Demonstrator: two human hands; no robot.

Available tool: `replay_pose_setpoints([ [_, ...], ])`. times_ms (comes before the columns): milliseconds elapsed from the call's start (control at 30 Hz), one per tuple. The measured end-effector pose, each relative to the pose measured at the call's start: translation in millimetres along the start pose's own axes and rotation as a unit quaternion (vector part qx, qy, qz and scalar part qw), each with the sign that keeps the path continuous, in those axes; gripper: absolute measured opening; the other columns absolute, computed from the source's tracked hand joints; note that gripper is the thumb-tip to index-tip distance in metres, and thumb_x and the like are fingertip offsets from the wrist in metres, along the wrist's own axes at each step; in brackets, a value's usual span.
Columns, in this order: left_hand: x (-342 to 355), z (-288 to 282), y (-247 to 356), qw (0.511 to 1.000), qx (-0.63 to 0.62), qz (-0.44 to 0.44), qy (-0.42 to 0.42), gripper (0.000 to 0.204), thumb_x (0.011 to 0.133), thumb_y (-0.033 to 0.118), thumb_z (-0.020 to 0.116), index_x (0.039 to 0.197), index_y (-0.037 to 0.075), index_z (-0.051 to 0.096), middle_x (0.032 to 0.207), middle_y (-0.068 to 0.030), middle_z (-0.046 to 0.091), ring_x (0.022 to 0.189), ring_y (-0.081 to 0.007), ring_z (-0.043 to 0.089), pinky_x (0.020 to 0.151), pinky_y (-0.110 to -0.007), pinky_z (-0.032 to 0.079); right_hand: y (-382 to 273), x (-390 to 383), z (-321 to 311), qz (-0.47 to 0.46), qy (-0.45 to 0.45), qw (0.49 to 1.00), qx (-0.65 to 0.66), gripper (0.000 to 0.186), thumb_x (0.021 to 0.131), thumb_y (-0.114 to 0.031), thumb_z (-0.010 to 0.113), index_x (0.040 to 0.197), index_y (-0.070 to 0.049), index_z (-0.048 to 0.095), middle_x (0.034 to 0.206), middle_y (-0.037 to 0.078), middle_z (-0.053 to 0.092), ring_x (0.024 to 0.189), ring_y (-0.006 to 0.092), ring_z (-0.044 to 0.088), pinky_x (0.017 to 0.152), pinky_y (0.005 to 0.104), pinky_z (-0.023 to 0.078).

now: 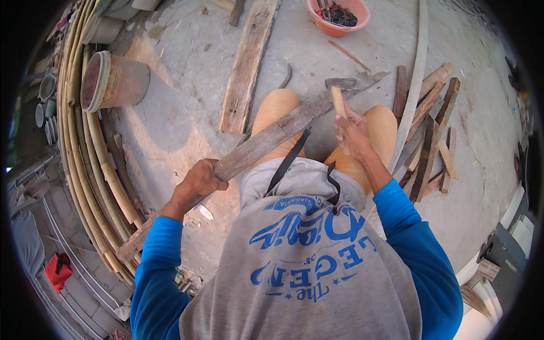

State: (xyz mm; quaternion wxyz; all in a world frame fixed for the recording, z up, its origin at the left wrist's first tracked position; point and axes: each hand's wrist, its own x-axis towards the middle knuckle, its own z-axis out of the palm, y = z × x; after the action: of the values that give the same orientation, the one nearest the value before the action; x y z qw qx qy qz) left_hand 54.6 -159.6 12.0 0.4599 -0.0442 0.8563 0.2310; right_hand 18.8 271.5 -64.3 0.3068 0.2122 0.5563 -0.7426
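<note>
A long weathered wooden plank [266, 141] slants across my lap, from low at the left to its far tip beyond my right knee. My left hand [203, 178] is wrapped around it left of my legs. In my right hand [354, 133] is a hammer [339, 102], gripped by its pale wooden handle. The dark hammer head is at the plank's far end; whether it touches the wood I cannot tell. A curved dark metal piece [287, 76] lies on the ground past my left knee.
Another plank [246, 73] lies ahead. A pink basin [340, 25] holds dark metal bits. Short wood pieces [425, 153] are heaped at right beside a long pale strip [416, 73]. Bamboo poles [85, 141] run along the left, near a tipped bucket [122, 82].
</note>
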Motion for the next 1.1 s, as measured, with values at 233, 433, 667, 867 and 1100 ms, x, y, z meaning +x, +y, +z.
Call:
replay_pose_setpoints([
  [233, -1.6, 2.8, -2.5, 1.000, 0.007, 0.004, 0.006, 0.046, 0.064, 0.022, 0.080, 0.101, -0.005, 0.073, 0.088, -0.0222, 0.075, 0.083, -0.0333, 0.073, 0.082, -0.040, 0.056, -20.9, -0.2, -10.9, -0.032, 0.013, 0.998, -0.058, 0.066, 0.099, -0.010, 0.066, 0.161, -0.014, 0.042, 0.079, 0.000, 0.057, 0.051, 0.0079, 0.052, 0.039, 0.0252, 0.041],
  [433, -2.9, 4.4, 3.3, 1.000, -0.015, -0.019, -0.014, 0.052, 0.064, 0.018, 0.082, 0.109, -0.007, 0.073, 0.088, -0.0190, 0.076, 0.083, -0.0259, 0.072, 0.081, -0.037, 0.056, 6.3, -12.0, 20.9, -0.028, 0.049, 0.998, -0.022, 0.066, 0.098, -0.007, 0.065, 0.160, -0.013, 0.043, 0.077, 0.000, 0.056, 0.050, 0.0078, 0.052, 0.038, 0.0251, 0.039],
  [667, -8.8, 16.9, -10.7, 0.999, -0.041, -0.005, -0.002, 0.048, 0.065, 0.019, 0.082, 0.105, -0.007, 0.073, 0.086, -0.0182, 0.075, 0.082, -0.0268, 0.071, 0.080, -0.037, 0.055, -29.0, -3.3, -14.1, -0.073, 0.069, 0.995, 0.001, 0.069, 0.098, -0.008, 0.067, 0.161, -0.008, 0.039, 0.077, 0.000, 0.055, 0.050, 0.0089, 0.052, 0.038, 0.0264, 0.039],
  [867, -8.0, 16.3, -6.8, 0.999, -0.051, -0.009, -0.003, 0.047, 0.065, 0.020, 0.081, 0.102, -0.007, 0.073, 0.087, -0.0192, 0.075, 0.083, -0.0288, 0.072, 0.081, -0.038, 0.056, -7.3, -15.7, 35.7, 0.007, -0.053, 0.995, -0.090, 0.067, 0.098, -0.008, 0.068, 0.160, -0.012, 0.043, 0.077, 0.001, 0.056, 0.049, 0.0079, 0.052, 0.038, 0.0253, 0.040],
  [1100, -8.5, 18.8, -13.7, 0.998, -0.060, -0.015, -0.010, 0.051, 0.064, 0.021, 0.083, 0.105, -0.007, 0.073, 0.091, -0.0231, 0.076, 0.086, -0.0322, 0.074, 0.084, -0.039, 0.057, -61.8, -2.3, 10.4, -0.125, 0.103, 0.986, -0.040, 0.066, 0.098, -0.006, 0.065, 0.160, -0.006, 0.041, 0.078, 0.001, 0.054, 0.050, 0.0087, 0.052, 0.038, 0.0260, 0.039],
])
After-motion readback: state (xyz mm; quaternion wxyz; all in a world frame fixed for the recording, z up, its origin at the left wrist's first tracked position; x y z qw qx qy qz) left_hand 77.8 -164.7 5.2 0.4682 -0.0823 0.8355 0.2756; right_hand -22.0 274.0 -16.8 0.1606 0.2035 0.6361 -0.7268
